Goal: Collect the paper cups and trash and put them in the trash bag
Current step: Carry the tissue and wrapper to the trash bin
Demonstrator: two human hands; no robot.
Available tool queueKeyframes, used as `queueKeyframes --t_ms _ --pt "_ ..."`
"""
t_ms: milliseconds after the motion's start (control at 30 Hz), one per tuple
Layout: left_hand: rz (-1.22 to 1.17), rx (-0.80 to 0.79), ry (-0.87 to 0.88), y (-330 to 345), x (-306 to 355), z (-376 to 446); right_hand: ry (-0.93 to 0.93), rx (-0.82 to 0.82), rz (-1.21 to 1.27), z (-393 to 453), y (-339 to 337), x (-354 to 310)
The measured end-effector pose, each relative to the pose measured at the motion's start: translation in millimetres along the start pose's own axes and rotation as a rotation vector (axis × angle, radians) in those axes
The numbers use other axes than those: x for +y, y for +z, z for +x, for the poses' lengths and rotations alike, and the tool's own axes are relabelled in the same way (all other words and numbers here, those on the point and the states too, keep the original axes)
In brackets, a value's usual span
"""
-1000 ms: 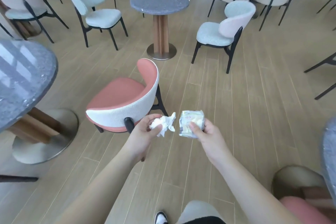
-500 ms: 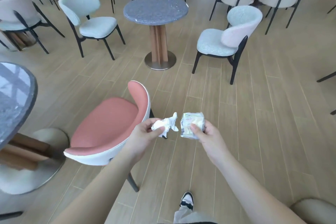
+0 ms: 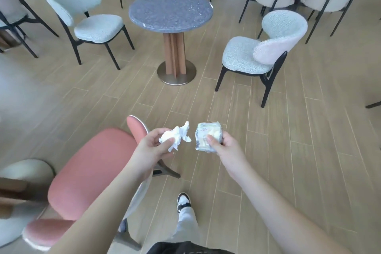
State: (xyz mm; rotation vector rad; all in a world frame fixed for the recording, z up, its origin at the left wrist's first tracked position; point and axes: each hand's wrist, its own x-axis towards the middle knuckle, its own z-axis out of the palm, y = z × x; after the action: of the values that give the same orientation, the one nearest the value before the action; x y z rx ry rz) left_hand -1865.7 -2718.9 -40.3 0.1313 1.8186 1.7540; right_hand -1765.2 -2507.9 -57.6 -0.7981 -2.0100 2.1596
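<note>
Tissue (image 3: 175, 137) left of wrapper (image 3: 207, 137) (chair (image 3: 90, 169) below)

I see only one view: the head camera looks forward and down from standing height, the round table (image 3: 170, 11) at 12 o'clock, the hands close below.

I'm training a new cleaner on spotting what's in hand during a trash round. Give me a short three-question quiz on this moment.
1. True or false: the left hand holds a crumpled white paper tissue.
2. What does the right hand grip? A) a paper cup B) a clear plastic snack wrapper with a printed label C) nothing
3. Fill in: the chair with the ____ seat stands nearest, under the left arm.

Key: 1 true. 2 B. 3 pink. No trash bag or paper cup shows in this view, and the round grey speckled table ahead has no trash on it.
</note>
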Motion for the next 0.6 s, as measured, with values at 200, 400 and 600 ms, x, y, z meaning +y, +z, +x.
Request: queueKeyframes --t_ms 200,400,600 --pt "0.096 0.013 0.031 -18.6 35.6 97.1 0.004 -0.015 -0.027 104.3 9.1 -36.8" --pt "0.195 -0.011 0.011 -36.5 72.7 175.5 -0.012 -0.02 -0.016 191.4 19.0 -67.2" --pt "0.209 0.075 0.016 -41.9 96.5 251.5 -0.017 -0.081 -0.023 282.9 25.7 -91.9"
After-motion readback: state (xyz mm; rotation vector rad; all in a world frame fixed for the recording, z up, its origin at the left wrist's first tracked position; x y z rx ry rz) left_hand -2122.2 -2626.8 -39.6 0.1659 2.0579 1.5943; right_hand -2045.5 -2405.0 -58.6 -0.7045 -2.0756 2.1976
